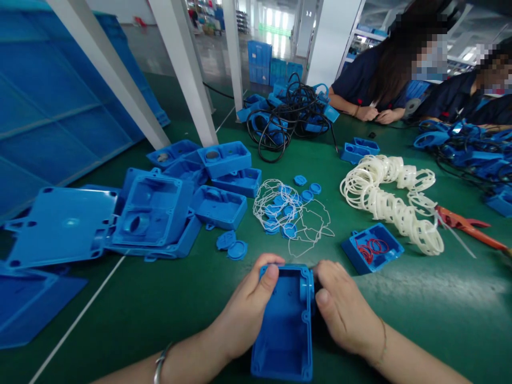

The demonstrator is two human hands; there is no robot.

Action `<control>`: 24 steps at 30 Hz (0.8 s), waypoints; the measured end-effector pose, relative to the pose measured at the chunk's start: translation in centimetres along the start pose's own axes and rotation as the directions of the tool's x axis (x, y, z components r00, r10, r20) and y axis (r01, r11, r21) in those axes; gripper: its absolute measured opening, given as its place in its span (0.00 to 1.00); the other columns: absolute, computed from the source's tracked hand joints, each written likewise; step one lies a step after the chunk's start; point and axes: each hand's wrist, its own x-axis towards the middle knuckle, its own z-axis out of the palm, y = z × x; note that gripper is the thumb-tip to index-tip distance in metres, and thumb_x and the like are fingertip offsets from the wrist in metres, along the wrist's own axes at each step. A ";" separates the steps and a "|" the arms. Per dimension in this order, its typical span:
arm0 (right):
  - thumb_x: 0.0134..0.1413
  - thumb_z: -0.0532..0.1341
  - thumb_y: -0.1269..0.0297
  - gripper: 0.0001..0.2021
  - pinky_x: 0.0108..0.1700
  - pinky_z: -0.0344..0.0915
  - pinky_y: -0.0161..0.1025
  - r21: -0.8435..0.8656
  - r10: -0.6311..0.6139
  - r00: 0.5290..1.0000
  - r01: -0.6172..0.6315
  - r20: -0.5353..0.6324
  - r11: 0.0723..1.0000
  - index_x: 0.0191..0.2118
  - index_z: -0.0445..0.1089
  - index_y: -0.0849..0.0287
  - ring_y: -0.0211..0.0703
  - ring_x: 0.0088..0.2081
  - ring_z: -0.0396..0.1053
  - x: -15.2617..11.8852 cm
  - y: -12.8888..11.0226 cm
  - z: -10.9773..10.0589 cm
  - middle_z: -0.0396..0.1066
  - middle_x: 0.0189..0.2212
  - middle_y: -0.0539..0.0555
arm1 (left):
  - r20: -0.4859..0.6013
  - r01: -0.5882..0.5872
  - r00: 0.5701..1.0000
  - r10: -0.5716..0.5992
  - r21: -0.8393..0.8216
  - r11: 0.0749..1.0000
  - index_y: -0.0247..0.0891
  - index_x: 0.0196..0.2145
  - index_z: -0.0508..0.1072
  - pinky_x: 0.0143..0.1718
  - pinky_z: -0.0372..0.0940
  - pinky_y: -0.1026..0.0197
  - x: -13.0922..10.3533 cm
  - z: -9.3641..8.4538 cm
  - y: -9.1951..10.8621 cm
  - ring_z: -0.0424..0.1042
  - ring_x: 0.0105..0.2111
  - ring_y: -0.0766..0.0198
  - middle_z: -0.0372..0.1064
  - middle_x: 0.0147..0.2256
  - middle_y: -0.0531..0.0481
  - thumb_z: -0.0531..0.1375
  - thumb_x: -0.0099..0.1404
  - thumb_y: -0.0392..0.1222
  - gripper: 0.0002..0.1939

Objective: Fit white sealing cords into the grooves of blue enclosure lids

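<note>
A deep blue plastic box (283, 336), open side facing up towards me, stands at the near edge of the green table. My left hand (252, 304) grips its left wall, thumb over the rim. Against the upper right wall, by a round fitting (306, 285), rests my right hand (344, 312) with its fingers curled. Whatever those fingers pinch there is hidden behind the wall and the hand. Just beyond the box lie blue round caps (237, 249) and a tangle of thin white gasket rings (276, 205).
More blue boxes (222, 205) are piled at the left. On the right are a small blue box (374, 248) with red rings, a string of cream plastic rings (384, 202) and orange-handled pliers (468, 224). Black cables (280, 120) lie farther back, near two seated co-workers (372, 85).
</note>
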 end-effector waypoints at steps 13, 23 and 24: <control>0.63 0.39 0.56 0.16 0.38 0.54 0.47 -0.071 -0.034 0.999 0.031 -0.031 0.997 0.36 0.57 0.59 0.47 0.33 0.56 -0.5 -0.6 0.2 0.59 0.31 0.55 | -0.042 -0.048 0.998 0.047 -0.029 0.998 0.41 0.44 0.66 0.34 0.63 0.58 -0.6 0.3 0.7 0.66 0.37 0.56 0.67 0.35 0.48 0.50 0.64 0.58 0.21; 0.64 0.38 0.57 0.16 0.37 0.56 0.47 -0.018 -0.019 0.999 0.018 -0.051 1.000 0.38 0.57 0.59 0.46 0.34 0.57 -1.2 -0.9 0.5 0.60 0.32 0.54 | 0.004 -0.141 0.990 0.141 0.065 0.988 0.40 0.45 0.62 0.34 0.61 0.59 -1.2 0.6 0.6 0.66 0.34 0.57 0.66 0.31 0.49 0.46 0.67 0.55 0.18; 0.64 0.38 0.57 0.16 0.37 0.56 0.47 0.002 -0.010 0.999 0.010 -0.044 1.000 0.38 0.57 0.59 0.46 0.34 0.58 -1.1 -0.9 0.5 0.60 0.32 0.54 | 0.009 -0.141 0.990 0.141 0.079 0.987 0.40 0.45 0.61 0.33 0.61 0.59 -1.2 0.6 0.5 0.66 0.33 0.57 0.66 0.31 0.49 0.46 0.67 0.55 0.18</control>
